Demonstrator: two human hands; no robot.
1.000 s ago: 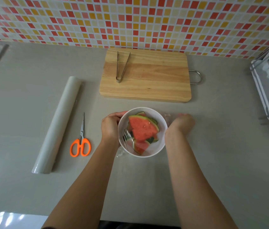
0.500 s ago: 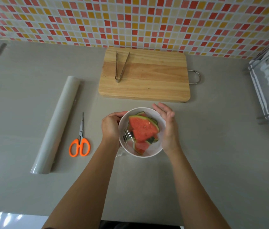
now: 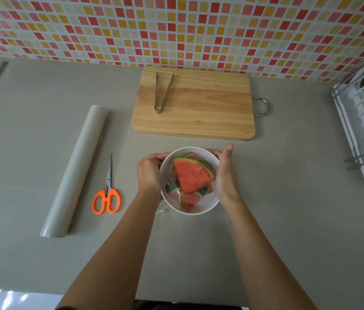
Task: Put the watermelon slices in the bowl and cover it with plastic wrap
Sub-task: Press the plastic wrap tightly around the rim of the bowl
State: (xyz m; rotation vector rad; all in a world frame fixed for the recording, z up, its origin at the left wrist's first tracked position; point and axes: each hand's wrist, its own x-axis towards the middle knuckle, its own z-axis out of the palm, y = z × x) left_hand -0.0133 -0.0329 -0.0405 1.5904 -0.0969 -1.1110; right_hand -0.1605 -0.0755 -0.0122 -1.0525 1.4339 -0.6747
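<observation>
Glistening wrap (image 3: 172, 187), red slices (image 3: 191, 175), white bowl (image 3: 209, 203)

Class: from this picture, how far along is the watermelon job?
Done: the red watermelon slices lie in the round white bowl. In hand: clear plastic wrap lies across its top while the left hand and right hand cup its sides. Left: pressing down the loose wrap bunched at the near-left side.

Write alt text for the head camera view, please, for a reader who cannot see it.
A left hand and right hand hold a white bowl of watermelon slices under plastic wrap on a grey counter. Tongs lie on a cutting board behind; a wrap roll and scissors lie to its left.
</observation>
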